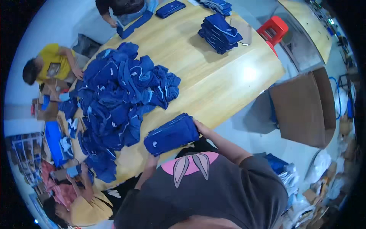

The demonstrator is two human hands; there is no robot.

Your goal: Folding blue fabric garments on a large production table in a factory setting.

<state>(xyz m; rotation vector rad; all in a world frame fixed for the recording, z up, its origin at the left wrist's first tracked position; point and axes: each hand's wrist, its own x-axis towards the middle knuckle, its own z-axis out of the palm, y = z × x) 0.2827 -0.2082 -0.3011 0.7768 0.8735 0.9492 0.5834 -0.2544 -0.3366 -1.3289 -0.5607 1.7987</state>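
Observation:
A folded stack of navy-blue garments (171,135), with a small white mark on top, is at the table's near edge in front of me. My right hand (203,129) grips the stack's right end, its fingers partly hidden by the cloth. At the near left corner, my left hand (153,158) holds the stack from below, and most of its fingers are out of sight. Just beyond and to the left rises a big loose heap of navy garments (122,91) with pale piping.
A neat pile of folded garments (219,33) stands at the table's (228,84) far right. Across the table a person (126,9) handles blue cloth; two people in yellow (57,63) sit at left. A cardboard box (301,107) and a red stool (273,28) are right.

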